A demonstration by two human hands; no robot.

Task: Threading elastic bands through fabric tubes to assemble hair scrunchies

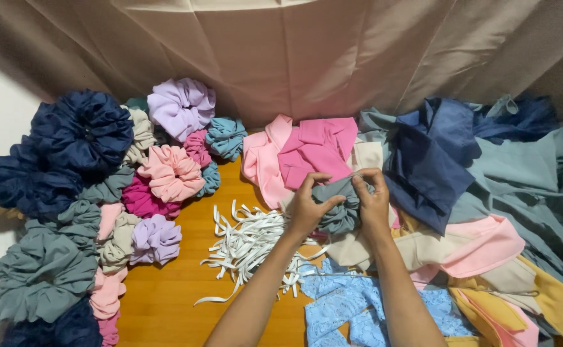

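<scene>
Wooden table (166,302) under scrunchies (172,172), elastic strips (249,241), beige backdrop cloth (307,51)

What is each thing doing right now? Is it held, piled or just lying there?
Grey scrunchie: bunched, held by both hands.
Left hand: grip closed on it.
Right hand: grip pinching it.
White elastic strips: loose heap, untouched.
Finished scrunchies: piled at left.
Pink cloth: folded, lying flat.
Blue lace: crumpled.

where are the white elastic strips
In the head view the white elastic strips lie on the wooden table, just left of the left hand, beside the scrunchie pile.
</scene>
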